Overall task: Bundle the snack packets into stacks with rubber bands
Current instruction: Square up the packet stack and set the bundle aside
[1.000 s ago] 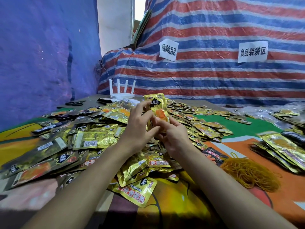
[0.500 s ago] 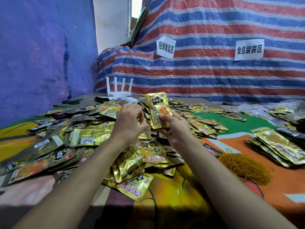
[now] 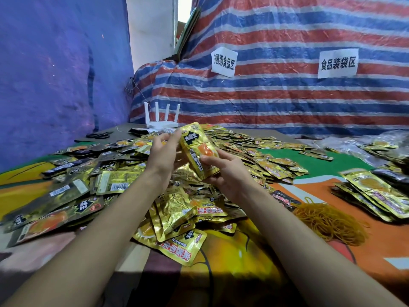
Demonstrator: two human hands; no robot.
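Note:
A small stack of gold snack packets [image 3: 198, 149] stands tilted above the table's middle. My right hand [image 3: 223, 171] grips its lower end from the right. My left hand [image 3: 163, 151] touches the stack's upper left edge with its fingertips. Under both hands lies a big loose heap of gold and black packets [image 3: 172, 209]. A tangle of yellow rubber bands [image 3: 329, 222] rests on the table to the right of my right forearm.
More packets [image 3: 380, 193] lie in rows at the right edge. A white router [image 3: 161, 120] and black scissors [image 3: 98, 135] sit at the table's far left. A striped tarp [image 3: 287, 96] with two paper signs closes the back; a blue wall stands left.
The held stack has tipped from upright to leaning right. My left hand has opened from a fist and come up against the stack's left edge; my right hand keeps its grip.

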